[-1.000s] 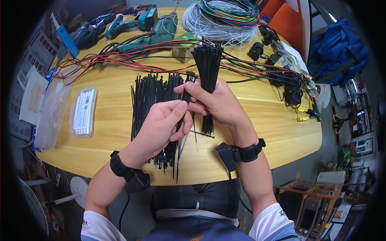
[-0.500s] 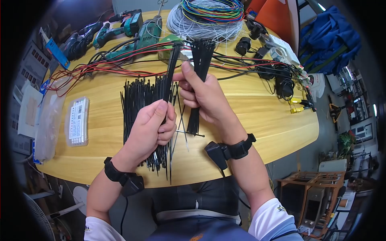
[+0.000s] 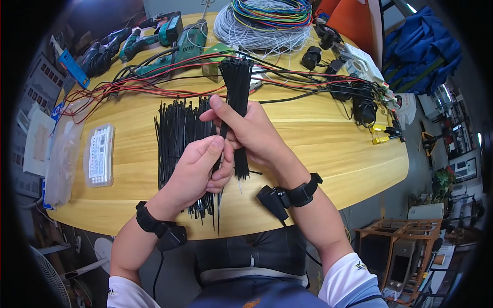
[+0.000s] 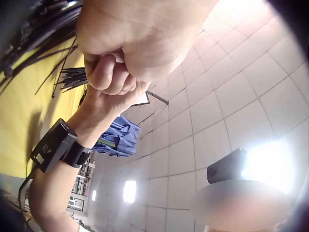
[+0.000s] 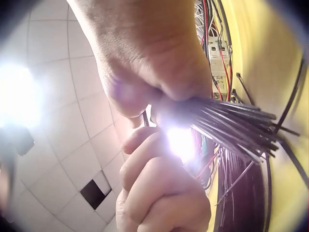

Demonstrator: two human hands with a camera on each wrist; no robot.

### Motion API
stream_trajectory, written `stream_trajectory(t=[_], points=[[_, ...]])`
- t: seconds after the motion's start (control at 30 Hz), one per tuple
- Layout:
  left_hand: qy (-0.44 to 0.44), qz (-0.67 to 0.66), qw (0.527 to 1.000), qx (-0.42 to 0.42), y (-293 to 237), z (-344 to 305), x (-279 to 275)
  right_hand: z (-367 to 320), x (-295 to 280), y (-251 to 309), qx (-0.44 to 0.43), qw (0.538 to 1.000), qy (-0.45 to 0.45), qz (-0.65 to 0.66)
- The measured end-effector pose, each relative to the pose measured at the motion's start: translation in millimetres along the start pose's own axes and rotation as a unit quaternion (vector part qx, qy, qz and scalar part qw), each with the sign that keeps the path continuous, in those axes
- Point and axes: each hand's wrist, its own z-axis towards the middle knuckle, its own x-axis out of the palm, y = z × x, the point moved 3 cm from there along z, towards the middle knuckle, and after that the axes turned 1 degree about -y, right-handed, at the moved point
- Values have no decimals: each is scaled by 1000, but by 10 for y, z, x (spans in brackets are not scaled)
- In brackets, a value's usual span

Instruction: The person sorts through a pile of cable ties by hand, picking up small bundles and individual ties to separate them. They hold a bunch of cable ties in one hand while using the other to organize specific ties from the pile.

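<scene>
Tie bundle (image 3: pixel 236 84) lies in the right hand (image 3: pixel 248 129), fingers curled round its middle, long axis running near to far; left hand (image 3: pixel 199 163), nearer the pile (image 3: pixel 177 128) on the bench (image 3: pixel 354 149), pinches loose ties (image 3: pixel 224 129) just left.

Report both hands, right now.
Left hand: closed, pinching black tie strips.
Right hand: closed round a bundle of black cable ties.
</scene>
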Motion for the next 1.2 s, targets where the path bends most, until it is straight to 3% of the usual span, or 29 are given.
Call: stream_trajectory(t=[0.17,0.37,0.5,0.73,0.8,0.97,1.1,1.2], points=[[2,20,1000,-18,-2,-2,15,-3,-18,-6,17,999,-25,-18],[54,80,993,-67,28,-16,49,88,-101,-73,-3,997,-52,62],[46,94,990,-91,35,-17,68,98,-90,-72,-6,993,-18,116],[31,110,989,-91,45,1,46,37,38,-19,13,978,-41,204],[36,106,989,-97,12,-16,54,35,5,-19,17,973,8,232],[70,203,968,-129,-58,-68,142,106,-163,3,-17,939,86,332],[40,271,951,-140,-208,-56,264,177,-377,-1,-45,934,25,354],[-41,428,899,-81,-473,-134,207,225,-534,-3,-71,924,-5,375]])
